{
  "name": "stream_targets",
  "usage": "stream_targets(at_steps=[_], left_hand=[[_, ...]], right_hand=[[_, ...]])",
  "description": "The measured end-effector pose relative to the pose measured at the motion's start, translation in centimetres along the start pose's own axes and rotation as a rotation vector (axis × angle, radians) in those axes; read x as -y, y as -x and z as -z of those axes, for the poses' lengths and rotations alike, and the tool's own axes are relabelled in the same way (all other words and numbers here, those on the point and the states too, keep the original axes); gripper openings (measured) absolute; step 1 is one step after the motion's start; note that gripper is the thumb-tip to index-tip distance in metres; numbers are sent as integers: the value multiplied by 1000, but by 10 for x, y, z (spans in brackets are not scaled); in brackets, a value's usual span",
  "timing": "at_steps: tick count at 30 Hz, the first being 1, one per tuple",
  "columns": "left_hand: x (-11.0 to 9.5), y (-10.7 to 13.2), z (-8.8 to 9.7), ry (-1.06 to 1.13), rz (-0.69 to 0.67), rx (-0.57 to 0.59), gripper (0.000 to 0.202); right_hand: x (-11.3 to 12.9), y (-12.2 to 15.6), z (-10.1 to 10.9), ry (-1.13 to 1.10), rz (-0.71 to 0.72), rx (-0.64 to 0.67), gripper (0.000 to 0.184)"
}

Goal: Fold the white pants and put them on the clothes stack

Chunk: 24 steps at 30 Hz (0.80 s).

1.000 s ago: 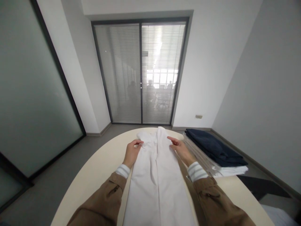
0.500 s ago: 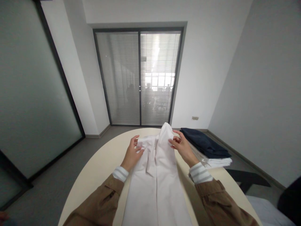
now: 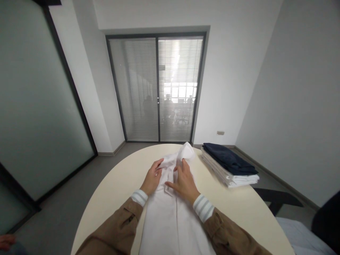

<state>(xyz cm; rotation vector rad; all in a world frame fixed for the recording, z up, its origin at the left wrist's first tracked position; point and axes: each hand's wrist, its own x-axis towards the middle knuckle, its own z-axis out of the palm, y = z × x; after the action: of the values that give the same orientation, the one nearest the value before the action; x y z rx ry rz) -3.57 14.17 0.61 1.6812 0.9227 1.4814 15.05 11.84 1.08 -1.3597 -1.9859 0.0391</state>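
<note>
We've got a white garment (image 3: pixel 172 221) laid lengthwise on the round table (image 3: pixel 111 202), running from the bottom ctr of the frame up to mid-frame; its far end is bunched w/ creases, and one corner sticks up near the table's far rim. L hand (image 3: pixel 153 177) is at the garment's L edge, ctr of frame, fingers half curled, thumb a bit apart from the index; it's touching the cloth, but we can't tell if it's pinching any. R hand (image 3: pixel 184 182) is over the garment just R of ctr, fingers bent and spread, thumb stuck out toward the L hand; it's open, against the creased part, no clear grip that we can see. Both arms have brown sleeves (image 3: pixel 114 230) w/ striped cuffs (image 3: pixel 203 208).

R of the hands, mid-right of frame, we see a folded stack (image 3: pixel 216 171), white/pale layers w/ a navy cloth (image 3: pixel 228 158) on top, apart from the garment. Pale fabric (image 3: pixel 300 233) is lower right, off the table. Bkgd: glass doors w/ blinds (image 3: pixel 175 88) upper ctr, frosted panel (image 3: pixel 39 106) on the left. Bottom-left corner: prob. another person's hand (image 3: pixel 7 241), blurred and cut off, can't tell its state.
</note>
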Motion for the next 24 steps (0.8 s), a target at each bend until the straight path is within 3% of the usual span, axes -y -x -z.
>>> stream_targets(at_steps=[5,10,14,18,24], left_hand=[[13,-11,7,2,82,-94,53],[42,-22,14,-52,114,-172,54],[62,-33,20,46,282,-203,61],[74,-47,23,118,360,-207,62],[78,-55,23,190,455,-135,61]], right_hand=[[-20,-8,-6,118,-25,102,48],[-38,-12,-14,157,-118,112,59],[-48,-19,-15,164,-191,174,71],[-55,-30,-13,161,-179,237,89],[-55,-36,-21,124,-147,319,71]])
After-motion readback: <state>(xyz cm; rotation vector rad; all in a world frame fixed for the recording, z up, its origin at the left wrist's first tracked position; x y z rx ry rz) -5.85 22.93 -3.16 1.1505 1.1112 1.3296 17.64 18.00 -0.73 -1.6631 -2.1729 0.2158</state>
